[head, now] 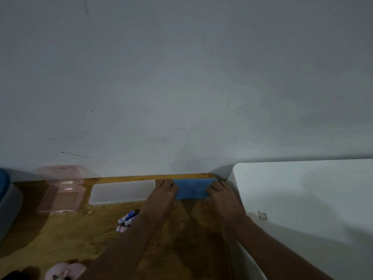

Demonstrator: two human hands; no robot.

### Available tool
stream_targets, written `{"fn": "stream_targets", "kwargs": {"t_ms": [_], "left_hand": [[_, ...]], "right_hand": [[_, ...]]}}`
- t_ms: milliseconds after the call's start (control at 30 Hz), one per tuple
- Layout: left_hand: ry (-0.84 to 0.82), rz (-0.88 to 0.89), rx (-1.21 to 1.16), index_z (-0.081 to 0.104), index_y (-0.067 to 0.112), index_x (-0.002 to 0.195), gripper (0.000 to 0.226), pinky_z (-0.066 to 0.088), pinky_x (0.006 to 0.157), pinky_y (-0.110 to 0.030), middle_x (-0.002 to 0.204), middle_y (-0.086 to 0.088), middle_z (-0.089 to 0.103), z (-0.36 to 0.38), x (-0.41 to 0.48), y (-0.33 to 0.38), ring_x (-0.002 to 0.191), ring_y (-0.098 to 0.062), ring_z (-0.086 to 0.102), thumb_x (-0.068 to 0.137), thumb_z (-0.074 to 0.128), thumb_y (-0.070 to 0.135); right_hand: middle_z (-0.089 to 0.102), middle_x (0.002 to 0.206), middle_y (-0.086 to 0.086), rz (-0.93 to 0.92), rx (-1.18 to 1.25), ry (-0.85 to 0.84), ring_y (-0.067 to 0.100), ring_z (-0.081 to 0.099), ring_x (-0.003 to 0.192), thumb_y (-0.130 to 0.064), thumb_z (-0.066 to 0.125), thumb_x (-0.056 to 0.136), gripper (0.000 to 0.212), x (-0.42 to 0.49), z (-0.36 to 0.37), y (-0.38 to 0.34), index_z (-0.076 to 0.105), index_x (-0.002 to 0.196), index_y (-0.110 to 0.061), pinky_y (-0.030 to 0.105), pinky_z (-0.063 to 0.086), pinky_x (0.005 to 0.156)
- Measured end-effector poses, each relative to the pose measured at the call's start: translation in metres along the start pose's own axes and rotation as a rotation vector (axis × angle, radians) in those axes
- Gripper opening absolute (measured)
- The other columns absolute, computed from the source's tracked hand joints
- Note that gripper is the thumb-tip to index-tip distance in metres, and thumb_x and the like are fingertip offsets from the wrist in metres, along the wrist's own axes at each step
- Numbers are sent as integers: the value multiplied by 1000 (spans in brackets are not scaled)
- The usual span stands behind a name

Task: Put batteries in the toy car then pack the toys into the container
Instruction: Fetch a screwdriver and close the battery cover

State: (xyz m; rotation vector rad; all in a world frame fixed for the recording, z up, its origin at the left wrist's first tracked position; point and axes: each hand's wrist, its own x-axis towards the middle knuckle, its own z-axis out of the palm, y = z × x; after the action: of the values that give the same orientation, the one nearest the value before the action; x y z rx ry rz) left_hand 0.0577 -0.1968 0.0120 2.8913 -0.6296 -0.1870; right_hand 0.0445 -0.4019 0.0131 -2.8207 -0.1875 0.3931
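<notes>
An early step, I judge: left hand [161, 196] and right hand [221, 196] each grip one end of a blue box [192, 188] at the worktop's [70, 239] far edge, fingers curled over its top, arms stretched forward. The batteries [126, 220] lie loose beside the left forearm; no car shows, so the box probably needs drawing near and opening.

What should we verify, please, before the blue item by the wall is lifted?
1. The left hand grips the blue item at its left end: ok.
2. The right hand grips its right end: ok.
3. The batteries lie loose on the table, near the left forearm: ok.
4. The blue item is the toy car: cannot tell.
5. The pink container is open: cannot tell.
</notes>
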Motion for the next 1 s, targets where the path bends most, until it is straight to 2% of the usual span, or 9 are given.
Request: {"fn": "stream_targets", "kwargs": {"t_ms": [33, 133, 233, 367, 467, 567, 700, 867, 1000], "left_hand": [[12, -3, 11, 60, 12, 123, 50, 47, 97, -26, 131, -7, 54, -1, -2, 1, 122, -25, 50, 77, 80, 17], [-47, -3, 5, 39, 11, 144, 56, 35, 111, -31, 153, -8, 32, -2, -11, 4, 140, -27, 31, 92, 60, 10], [-73, -15, 45, 23, 14, 152, 62, 22, 119, -36, 158, -9, 22, -7, -21, 9, 145, -29, 21, 97, 52, 13], [-12, -123, -111, 30, 19, 150, 55, 25, 117, -36, 155, -8, 31, -17, -51, 17, 141, -26, 31, 99, 49, 27], [39, -235, -290, 40, 17, 146, 49, 31, 112, -33, 150, -7, 39, -19, -91, 24, 135, -23, 40, 99, 50, 29], [20, -342, -375, 46, 16, 142, 48, 35, 110, -35, 146, -4, 45, -22, -134, 26, 136, -25, 41, 97, 54, 32], [44, -328, -472, 65, 17, 119, 27, 48, 91, -33, 116, 3, 65, -26, -192, 30, 106, -21, 62, 94, 57, 23], [124, -463, -643, 64, 12, 121, 31, 51, 92, -34, 117, -3, 68, -24, -244, 27, 106, -22, 64, 90, 65, 15], [79, -501, -699, 57, 12, 128, 39, 48, 85, -26, 109, 3, 63, -21, -278, 22, 101, -14, 60, 91, 66, 22]], "right_hand": [[65, 100, 23, 4, 11, 18, 43, 65, 90, -9, 86, 64, 42, -1, 2, 0, 65, 97, 5, 51, 54, 79], [42, 138, 18, -1, -30, -53, 34, 40, 129, -16, 52, 96, 39, -10, -3, -9, 45, 132, -2, 41, 33, 108], [29, 151, 12, 23, -58, -49, 27, 27, 140, -28, 46, 98, 53, -25, -6, -15, 30, 144, -9, 37, 23, 115], [41, 142, 2, 54, 76, 111, 20, 40, 129, -38, 45, 97, 43, -63, -8, -35, 39, 135, -21, 35, 32, 109], [48, 135, 5, 61, 216, 89, 23, 45, 123, -37, 43, 98, 40, -100, -3, -62, 46, 133, -18, 32, 35, 102], [51, 137, 3, 1, 276, 61, 21, 43, 129, -43, 41, 97, 44, -133, 15, -86, 48, 132, -18, 34, 29, 110], [59, 125, -2, 12, 389, -6, 17, 53, 118, -39, 55, 92, 37, -172, 43, -113, 55, 125, -22, 38, 44, 103], [66, 116, 0, 97, 546, -41, 16, 61, 104, -37, 61, 89, 34, -203, 71, -139, 61, 119, -22, 35, 50, 93], [61, 125, 3, 218, 661, -43, 16, 58, 112, -28, 61, 92, 40, -227, 87, -159, 56, 129, -13, 27, 47, 93]]}}
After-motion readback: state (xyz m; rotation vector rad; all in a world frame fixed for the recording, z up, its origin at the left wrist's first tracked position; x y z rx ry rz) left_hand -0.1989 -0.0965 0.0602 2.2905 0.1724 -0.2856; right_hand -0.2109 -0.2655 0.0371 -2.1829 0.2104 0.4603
